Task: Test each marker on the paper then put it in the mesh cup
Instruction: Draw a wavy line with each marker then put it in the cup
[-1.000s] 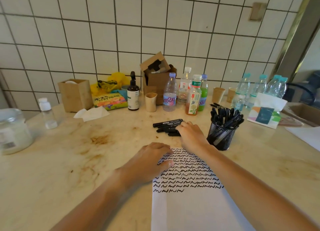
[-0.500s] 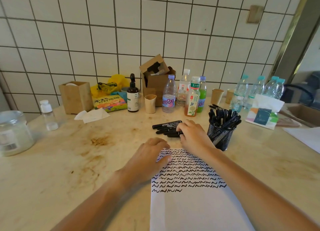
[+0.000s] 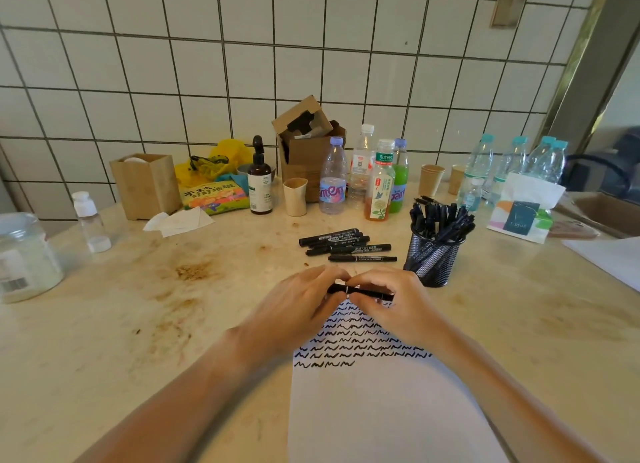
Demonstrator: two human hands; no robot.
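Both hands grasp one black marker (image 3: pixel 360 291) level above the scribbled paper (image 3: pixel 381 410), left hand (image 3: pixel 298 310) on its cap end, right hand (image 3: pixel 398 306) on the barrel, apparently to uncap it. The mesh cup (image 3: pixel 431 258) waits at two o'clock.

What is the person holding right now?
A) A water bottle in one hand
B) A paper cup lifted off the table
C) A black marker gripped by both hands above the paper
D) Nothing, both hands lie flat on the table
C: the left hand and right hand both grip one black marker over the top of the scribbled paper, near the mesh cup.
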